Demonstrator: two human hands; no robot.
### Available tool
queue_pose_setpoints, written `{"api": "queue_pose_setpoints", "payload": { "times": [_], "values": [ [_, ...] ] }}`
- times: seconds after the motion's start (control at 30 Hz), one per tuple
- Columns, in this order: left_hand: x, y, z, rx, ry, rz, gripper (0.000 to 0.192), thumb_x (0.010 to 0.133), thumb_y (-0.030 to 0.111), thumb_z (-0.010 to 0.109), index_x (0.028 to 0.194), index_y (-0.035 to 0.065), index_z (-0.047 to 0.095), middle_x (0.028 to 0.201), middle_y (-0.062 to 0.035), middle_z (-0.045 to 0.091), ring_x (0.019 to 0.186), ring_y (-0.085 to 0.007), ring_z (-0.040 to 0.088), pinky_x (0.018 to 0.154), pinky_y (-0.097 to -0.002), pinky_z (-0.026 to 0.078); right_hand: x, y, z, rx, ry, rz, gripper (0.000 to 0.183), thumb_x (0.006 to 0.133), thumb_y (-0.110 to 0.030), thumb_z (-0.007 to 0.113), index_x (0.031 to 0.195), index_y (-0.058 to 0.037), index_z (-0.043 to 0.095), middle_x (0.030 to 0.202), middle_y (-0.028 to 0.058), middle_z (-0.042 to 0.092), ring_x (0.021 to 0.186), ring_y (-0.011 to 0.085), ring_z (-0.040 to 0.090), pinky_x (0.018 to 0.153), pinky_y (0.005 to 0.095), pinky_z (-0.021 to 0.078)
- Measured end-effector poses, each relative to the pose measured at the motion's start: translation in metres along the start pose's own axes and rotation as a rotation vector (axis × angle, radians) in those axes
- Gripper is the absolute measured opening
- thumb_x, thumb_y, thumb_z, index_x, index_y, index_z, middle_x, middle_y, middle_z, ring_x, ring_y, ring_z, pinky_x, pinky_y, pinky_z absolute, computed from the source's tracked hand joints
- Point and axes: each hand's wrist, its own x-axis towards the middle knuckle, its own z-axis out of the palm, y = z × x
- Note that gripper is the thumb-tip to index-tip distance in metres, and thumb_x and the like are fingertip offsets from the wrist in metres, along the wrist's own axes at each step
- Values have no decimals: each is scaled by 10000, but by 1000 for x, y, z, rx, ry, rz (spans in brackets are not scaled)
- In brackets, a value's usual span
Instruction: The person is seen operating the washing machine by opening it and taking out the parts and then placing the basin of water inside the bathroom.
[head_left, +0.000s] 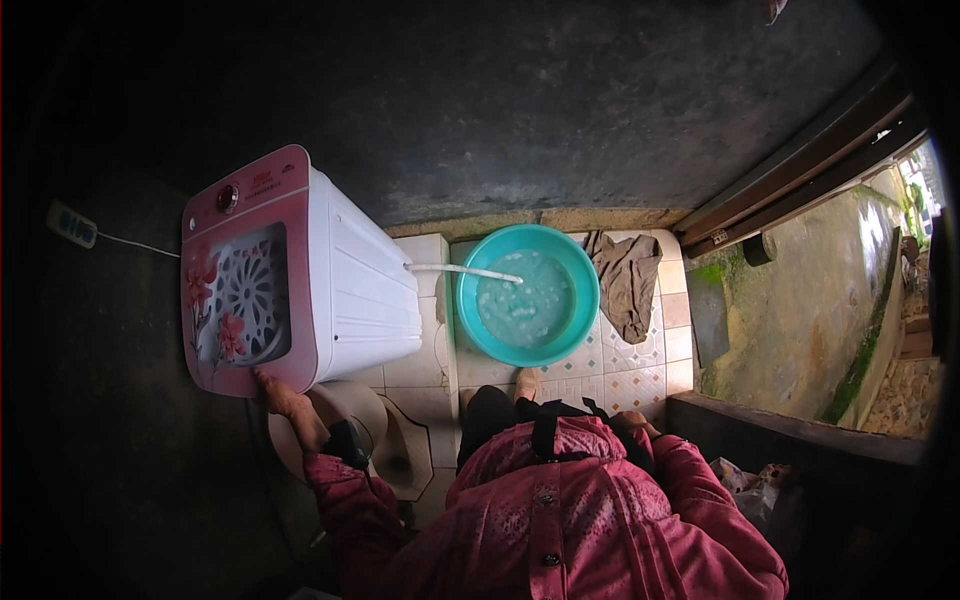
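My left hand (283, 399) rests at the near edge of a pink-topped spin dryer (369, 281), its fingertips by the lid. Through the clear floral lid (247, 292) a white slotted disc shows inside the drum. From the dryer's side a white drain hose (465, 268) reaches over a turquoise plastic basin (586, 296). Cloudy, bubbly water (525, 307) fills part of that basin. My right hand (634, 421) lies against my thigh, well away from the dryer; its fingers are mostly hidden. Right of the basin, a crumpled brown cloth (626, 281) lies on the tiles.
A power strip (73, 223) with a white cord is at the far left. Below the dryer sits a round beige vessel (349, 420). A dark wall (540, 112) stands behind the basin. At right, a wooden door frame (795, 187) opens onto mossy ground.
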Motion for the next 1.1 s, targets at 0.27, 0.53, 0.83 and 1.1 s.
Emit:
{"api": "queue_pose_setpoints", "payload": {
  "times": [0.27, 0.53, 0.83, 1.1],
  "values": [
    [-1, 5, -6, 69, 112, 30, 211, 791, 113, 397, 971, 61, 494, 942, -31, 500, 861, -138, 493, 735, -267, 414, 29, 19, 28, -33, 5, -37, 241, 752, -320, 419, 890, -181, 561, 883, 71, 574, 821, 230, 559, 676, 353, 451],
    [-6, 13, 7, 98, 141, 33, 181, 779, 97, 406, 909, 47, 521, 885, -35, 523, 804, -133, 515, 675, -258, 432, 46, 35, 50, -63, 23, -62, 232, 754, -311, 420, 883, -179, 560, 869, 72, 576, 814, 229, 562, 668, 352, 452],
    [1, 2, -8, 76, 87, 101, 170, 770, 87, 405, 880, 41, 526, 864, -29, 525, 781, -124, 516, 667, -255, 428, 8, 1, 0, -36, 17, 4, 235, 743, -319, 445, 883, -174, 566, 870, 80, 579, 795, 227, 569, 639, 350, 460],
    [-5, 11, -3, 133, 75, 61, 178, 789, 98, 381, 909, 61, 507, 871, -20, 509, 814, -129, 506, 704, -257, 417, 24, 13, 22, -33, 17, -18, 247, 744, -338, 437, 877, -176, 567, 862, 78, 581, 790, 231, 570, 638, 359, 459]
  ]
}}
